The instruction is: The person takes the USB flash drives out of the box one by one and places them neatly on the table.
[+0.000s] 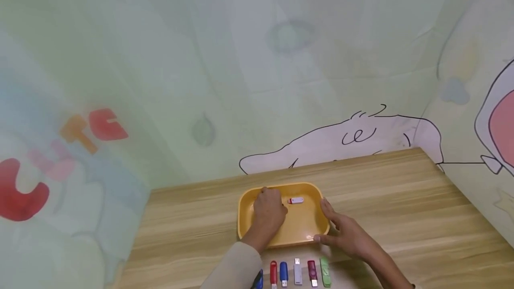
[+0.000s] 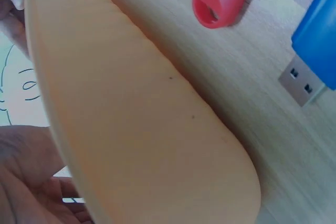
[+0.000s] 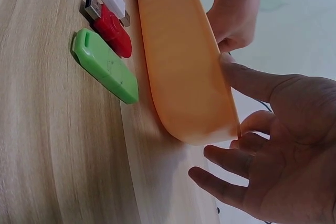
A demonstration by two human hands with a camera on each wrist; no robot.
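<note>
My left hand (image 1: 270, 211) reaches into the left half of a shallow yellow plastic tray (image 1: 303, 231), its fingers bent down. Whatever lies under them is hidden, and the rim hides the fingertips in the left wrist view too. My right hand (image 1: 347, 233) grips the tray's near right corner, thumb on the near rim and fingers around the right side. Inside the tray, right of my left hand, lies a white USB stick (image 1: 296, 200) with a red end. In the right wrist view the thumb (image 3: 252, 81) presses on the rim while the lower fingers spread loosely.
In front of the tray stands a row of USB sticks: a partly hidden blue one (image 1: 259, 279), red (image 1: 273, 273), blue (image 1: 283, 271), grey (image 1: 297, 273), dark red (image 1: 312, 272) and green (image 1: 325, 272). The wooden table (image 1: 385, 186) meets a printed curtain (image 1: 225, 101) behind.
</note>
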